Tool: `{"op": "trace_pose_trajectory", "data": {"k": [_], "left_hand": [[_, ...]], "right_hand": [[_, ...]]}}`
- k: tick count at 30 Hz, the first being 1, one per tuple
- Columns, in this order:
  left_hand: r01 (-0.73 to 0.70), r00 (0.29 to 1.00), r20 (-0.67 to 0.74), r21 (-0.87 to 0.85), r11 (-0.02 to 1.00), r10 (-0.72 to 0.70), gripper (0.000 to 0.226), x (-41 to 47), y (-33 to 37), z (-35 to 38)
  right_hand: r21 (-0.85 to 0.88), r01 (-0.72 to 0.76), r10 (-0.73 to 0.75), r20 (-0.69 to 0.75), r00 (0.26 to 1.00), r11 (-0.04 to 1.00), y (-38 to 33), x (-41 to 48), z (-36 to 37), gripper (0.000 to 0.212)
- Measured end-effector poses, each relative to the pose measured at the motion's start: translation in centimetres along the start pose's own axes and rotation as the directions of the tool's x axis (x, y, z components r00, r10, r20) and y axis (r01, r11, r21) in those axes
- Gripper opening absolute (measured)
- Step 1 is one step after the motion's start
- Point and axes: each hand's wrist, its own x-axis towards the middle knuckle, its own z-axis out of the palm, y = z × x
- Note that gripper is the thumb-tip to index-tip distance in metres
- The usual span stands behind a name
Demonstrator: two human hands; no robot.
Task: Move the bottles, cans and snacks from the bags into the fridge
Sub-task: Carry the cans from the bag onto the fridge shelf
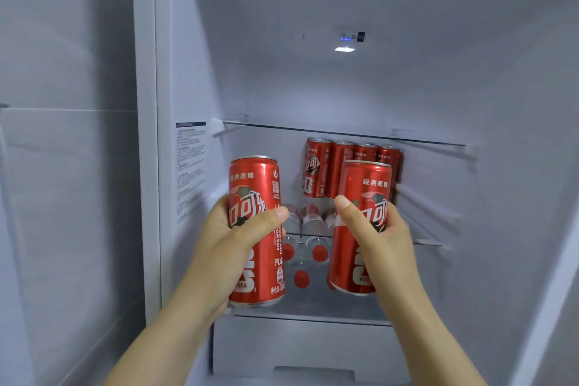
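Note:
I face the open fridge. My left hand (233, 235) grips a tall red cola can (255, 194) upright, in front of the left side of the shelves. My right hand (380, 238) grips a second red cola can (363, 257) upright, tilted slightly, in front of the middle shelf. Behind them, a row of several red cans (332, 166) stands at the back of the middle glass shelf (429, 241). Below that shelf stand several clear bottles with red caps (319, 252), partly hidden by the held cans.
An upper glass shelf (344, 133) spans the compartment above the cans. A white drawer (300, 351) closes off the bottom. A printed label (191, 166) is on the left inner wall. The open door (69, 166) stands at left. The bags are out of view.

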Motion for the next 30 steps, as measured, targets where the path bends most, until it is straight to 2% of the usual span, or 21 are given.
{"op": "trace_pose_trajectory", "data": {"k": [4, 7, 12, 17, 21, 27, 30], "left_hand": [[-0.008, 0.999, -0.052, 0.050, 0.999, 0.011, 0.064, 2.6, -0.6, 0.4], [-0.013, 0.998, -0.067, 0.059, 0.998, 0.017, 0.060, 4.0, -1.0, 0.7], [-0.028, 0.996, -0.084, 0.082, 0.996, 0.035, 0.057, 5.7, -1.6, 1.1], [-0.040, 0.995, -0.084, 0.103, 0.994, 0.049, 0.057, 6.7, -1.9, 1.1], [-0.052, 0.993, -0.102, 0.118, 0.992, 0.064, 0.058, 7.4, -2.3, 1.0], [-0.088, 0.984, -0.135, 0.190, 0.978, 0.115, 0.054, 9.0, -3.0, 1.6], [-0.106, 0.980, -0.146, 0.183, 0.977, 0.133, 0.052, 9.8, -3.1, 2.2]], "right_hand": [[0.029, 0.042, -0.042, 0.006, 0.999, 0.999, 1.1, 3.4, 0.9, 0.045], [0.021, 0.084, -0.084, 0.021, 0.996, 0.996, 2.0, 5.5, 1.3, 0.035], [0.009, 0.149, -0.149, 0.040, 0.988, 0.989, 3.5, 8.0, 2.1, 0.039], [0.002, 0.182, -0.182, 0.020, 0.983, 0.983, 5.0, 9.8, 3.2, 0.034], [0.001, 0.178, -0.178, 0.044, 0.983, 0.984, 6.0, 10.7, 3.5, 0.038], [0.025, 0.177, -0.178, 0.044, 0.983, 0.984, 7.4, 11.5, 3.6, 0.032], [0.023, 0.180, -0.181, 0.043, 0.983, 0.983, 8.1, 11.7, 3.6, 0.041]]}}
